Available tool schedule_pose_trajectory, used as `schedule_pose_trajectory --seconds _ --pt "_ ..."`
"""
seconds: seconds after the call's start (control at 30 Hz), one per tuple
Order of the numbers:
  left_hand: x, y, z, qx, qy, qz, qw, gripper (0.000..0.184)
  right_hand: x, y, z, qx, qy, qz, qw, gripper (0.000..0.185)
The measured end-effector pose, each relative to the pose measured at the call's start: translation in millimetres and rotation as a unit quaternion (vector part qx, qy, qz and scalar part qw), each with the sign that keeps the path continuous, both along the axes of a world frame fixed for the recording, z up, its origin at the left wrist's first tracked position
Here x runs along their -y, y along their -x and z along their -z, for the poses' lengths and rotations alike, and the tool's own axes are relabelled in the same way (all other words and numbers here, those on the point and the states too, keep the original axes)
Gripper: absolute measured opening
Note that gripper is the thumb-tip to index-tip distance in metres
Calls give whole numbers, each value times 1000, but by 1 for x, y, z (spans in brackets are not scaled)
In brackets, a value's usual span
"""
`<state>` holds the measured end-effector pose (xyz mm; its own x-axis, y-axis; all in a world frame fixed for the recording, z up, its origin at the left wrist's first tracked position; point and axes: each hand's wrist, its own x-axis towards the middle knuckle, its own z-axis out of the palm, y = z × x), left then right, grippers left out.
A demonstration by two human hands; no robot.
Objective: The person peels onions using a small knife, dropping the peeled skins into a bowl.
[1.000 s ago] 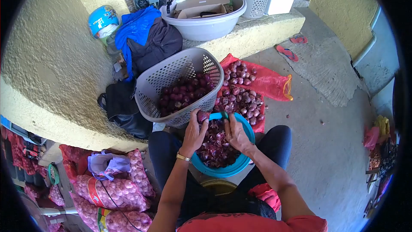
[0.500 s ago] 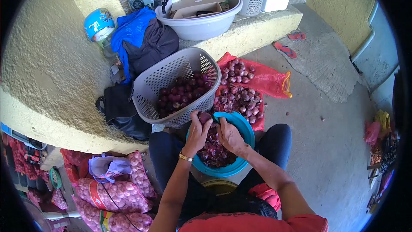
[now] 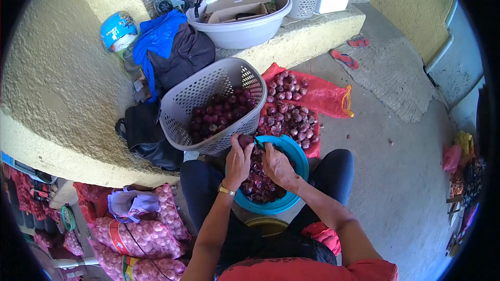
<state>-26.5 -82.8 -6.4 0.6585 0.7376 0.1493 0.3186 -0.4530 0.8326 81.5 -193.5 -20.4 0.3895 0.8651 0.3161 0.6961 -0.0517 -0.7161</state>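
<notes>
Concrete floor (image 3: 385, 187) all round here, with a blue basin (image 3: 301, 164) of purple skins between the knees and a grey basket (image 3: 174, 127) of onions just left and farther off. Left hand (image 3: 237, 165) has its fingers wrapped round one onion (image 3: 246, 141) at the basin's far-left edge. Right hand (image 3: 278, 167) has shifted left since a second ago, so it's now just beside that onion; fingers look bent, but can't tell how closed or what they've got.
</notes>
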Motion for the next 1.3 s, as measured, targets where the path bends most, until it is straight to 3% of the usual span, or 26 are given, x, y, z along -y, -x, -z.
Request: schedule_pose_trajectory --seconds 0.27,0.37,0.53,0.6,0.7,0.77,0.83,0.9,1.03,1.1,1.13,1.2,1.23,1.3 --pt "1 -3 7 87 -91 26 992 51 -2 -2 0 50 -1 19 999 25" --pt "0 -2 6 49 -60 19 997 52 0 -2 -13 65 -3 21 998 25" --pt "-3 -1 -5 -62 -158 8 985 50 -2 -2 -14 74 12 18 997 26" --pt "1 -1 -12 -62 -142 -3 988 49 -4 -1 -13 82 9 17 996 25" --pt "3 1 -14 -22 -135 -18 990 47 -1 -1 15 78 -12 31 996 28" --pt "-1 3 -18 21 -152 -17 988 46 10 -7 70 95 91 25 991 31" --pt "-5 11 -21 -20 -136 -35 990 45 12 -1 63 69 96 10 993 32" --pt "-10 11 -17 52 -133 -10 990 46 14 -3 53 46 117 9 992 28" --pt "-11 16 -15 15 -55 7 998 47 15 -8 55 -11 162 15 987 33" --pt "-15 9 -5 146 27 41 988 48 9 -19 56 -1 49 -13 999 36" --pt "-15 7 3 146 27 38 988 48 7 -21 50 0 50 -16 999 36" --pt "-16 1 9 225 188 53 955 50 3 -27 37 84 -76 11 993 33" --pt "-14 0 7 225 188 52 955 50 2 -28 37 84 -76 9 994 33" --pt "-9 0 1 254 367 44 894 45 0 -30 38 123 -148 72 979 30"
